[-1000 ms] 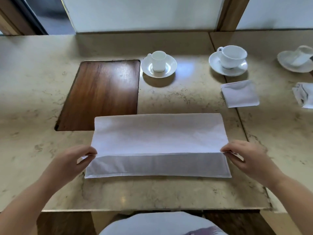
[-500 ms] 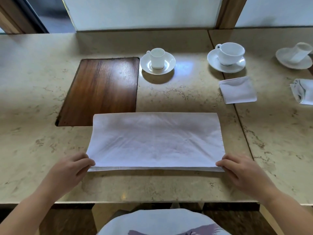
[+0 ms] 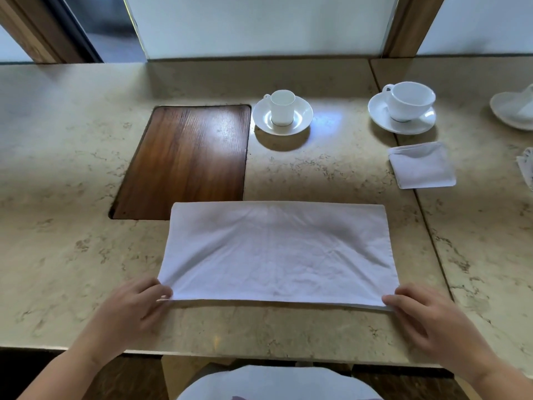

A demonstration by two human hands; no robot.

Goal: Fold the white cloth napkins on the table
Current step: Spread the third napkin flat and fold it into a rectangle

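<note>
- Since a second ago the napkin's [image 3: 277,252] top layer, whose edge then lay short of the near edge with a band of the lower layer showing, has been drawn down, so both near edges now nearly meet; both hands have come nearer the table's [image 3: 57,174] front edge with it.
- Left hand [image 3: 135,310]: at the napkin's near left corner, fingers curled, thumb and fingertips pinching that corner.
- Wood inset [image 3: 184,163]: a dark panel let into the table, beyond the napkin's far left corner; the napkin covers a little of the panel's near right corner.
- Napkin: folded in half into a wide rectangle, lying flat but slightly creased on the table, in the middle, straight before the person.
- Small cup [image 3: 282,108]: upright on a saucer [image 3: 302,116], well beyond the napkin's far edge, just right of the inset.
- Wide cup [image 3: 411,101]: upright on its own saucer [image 3: 380,115], beyond the napkin's far right corner.
- Folded napkin [image 3: 422,166]: a small square, between the wide cup and the napkin's far right corner, apart from both.
- Right hand [image 3: 427,321]: at the napkin's near right corner, fingers bent, fingertips on the corner; whether it pinches or only presses I cannot tell.
</note>
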